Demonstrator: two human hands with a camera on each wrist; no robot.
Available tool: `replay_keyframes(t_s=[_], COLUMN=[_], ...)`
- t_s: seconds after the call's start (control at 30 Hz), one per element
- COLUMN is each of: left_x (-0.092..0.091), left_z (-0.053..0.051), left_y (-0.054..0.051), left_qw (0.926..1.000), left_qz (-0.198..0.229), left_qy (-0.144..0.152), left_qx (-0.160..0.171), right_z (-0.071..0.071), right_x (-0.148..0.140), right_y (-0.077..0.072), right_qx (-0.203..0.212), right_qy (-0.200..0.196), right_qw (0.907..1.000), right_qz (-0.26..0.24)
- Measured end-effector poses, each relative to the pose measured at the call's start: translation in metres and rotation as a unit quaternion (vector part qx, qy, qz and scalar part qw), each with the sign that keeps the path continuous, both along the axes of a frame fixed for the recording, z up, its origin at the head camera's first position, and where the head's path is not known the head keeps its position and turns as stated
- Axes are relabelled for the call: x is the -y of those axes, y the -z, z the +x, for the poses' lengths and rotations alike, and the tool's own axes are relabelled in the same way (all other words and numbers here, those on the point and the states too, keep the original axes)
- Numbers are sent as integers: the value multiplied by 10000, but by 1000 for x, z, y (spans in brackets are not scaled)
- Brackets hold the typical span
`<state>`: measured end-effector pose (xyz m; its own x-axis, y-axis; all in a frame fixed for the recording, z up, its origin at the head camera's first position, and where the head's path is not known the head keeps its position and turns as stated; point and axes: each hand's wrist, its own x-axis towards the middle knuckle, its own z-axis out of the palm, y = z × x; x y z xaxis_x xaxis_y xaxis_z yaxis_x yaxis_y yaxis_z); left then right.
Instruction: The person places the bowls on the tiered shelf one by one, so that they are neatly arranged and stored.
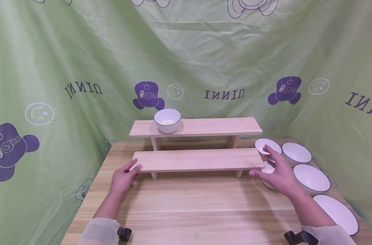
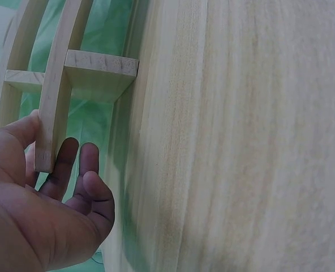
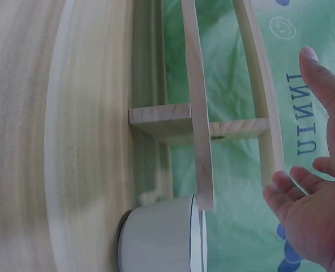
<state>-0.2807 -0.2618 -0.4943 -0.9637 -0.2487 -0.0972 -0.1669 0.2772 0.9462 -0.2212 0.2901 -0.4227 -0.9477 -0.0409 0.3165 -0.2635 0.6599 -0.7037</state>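
Note:
A two-step wooden shelf point(image 1: 198, 160) stands on the table. My left hand point(image 1: 123, 178) holds the left end of its lower board, the thumb on one face and fingers round the other side in the left wrist view. My right hand point(image 1: 277, 172) hovers by the board's right end, thumb and fingers spread; in the right wrist view the hand point(image 3: 320, 209) is apart from the wood. Below it, a white enamel bowl point(image 3: 156, 238) with a dark rim stands close to the board's end, partly hidden by the hand in the head view. Another white bowl point(image 1: 167, 122) sits on the upper board, left of its middle.
Several more white bowls stand along the table's right side, among them a far one point(image 1: 296, 153), a middle one point(image 1: 311, 178) and a near one point(image 1: 337, 214). Green printed curtain point(image 1: 186, 51) hangs behind and at both sides of the wooden table point(image 1: 204, 217).

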Motion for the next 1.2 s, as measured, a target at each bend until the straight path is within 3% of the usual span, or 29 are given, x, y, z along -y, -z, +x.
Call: replay_keyframes(t_s=[0.4, 0.7, 1.2], left_x=[5, 4, 3], left_z=[-3, -5, -1], left_y=[0, 0, 4], left_qw=[10000, 10000, 9999], left_qz=[-47, -31, -67], left_qy=[-48, -7, 36], left_qx=[-55, -78, -88], right_z=[16, 30, 76], right_x=[-12, -22, -50], right_y=[0, 3, 20], right_qx=[-329, -365, -59], right_qy=[174, 522, 1350], right_qw=[9993, 9972, 9891], right_qz=[74, 383, 584])
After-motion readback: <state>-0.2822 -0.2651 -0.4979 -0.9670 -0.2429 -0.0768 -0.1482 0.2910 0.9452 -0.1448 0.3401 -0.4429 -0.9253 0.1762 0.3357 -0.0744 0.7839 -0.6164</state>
